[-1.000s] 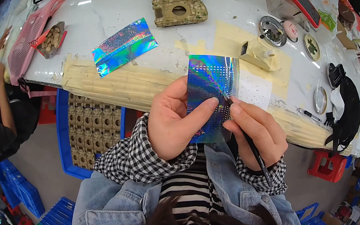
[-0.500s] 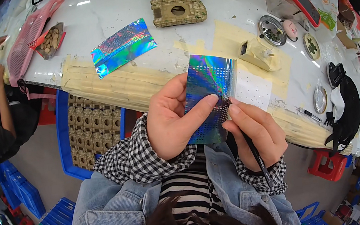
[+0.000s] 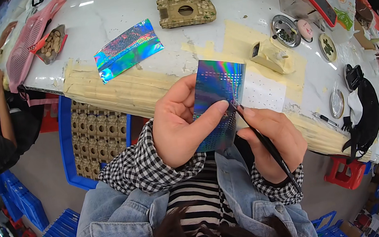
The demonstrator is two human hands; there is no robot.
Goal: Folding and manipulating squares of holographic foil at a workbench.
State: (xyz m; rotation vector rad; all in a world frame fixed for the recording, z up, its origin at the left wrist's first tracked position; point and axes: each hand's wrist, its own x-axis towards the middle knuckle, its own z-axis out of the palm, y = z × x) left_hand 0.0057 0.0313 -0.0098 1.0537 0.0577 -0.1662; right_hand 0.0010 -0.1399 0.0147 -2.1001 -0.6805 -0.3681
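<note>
Between the thumb and fingers of my left hand (image 3: 185, 124) is an iridescent blue sticker sheet (image 3: 217, 82), tilted up and marked with rows of small pieces. My right hand (image 3: 275, 137) pinches a slim black tweezers-like tool (image 3: 270, 148), its tip at the sheet beside my left thumb. Whether the tip grips a small piece is too fine to tell. A second shiny holographic sheet (image 3: 129, 50) lies on the table to the left. Several camouflage-patterned housings (image 3: 187, 13) stand in a column at the far middle.
A blue crate (image 3: 67, 146) below the table edge holds rows of similar housings. To the right are a taped block (image 3: 272, 57), a dotted white sheet (image 3: 263, 88), a round metal dish (image 3: 286, 30) and a black bag (image 3: 366, 114). Another person's arm (image 3: 3, 107) is at far left.
My right hand has shifted slightly right and down, and the black tool now slants more, its tip against the sheet. The left hand and the sheet have barely moved.
</note>
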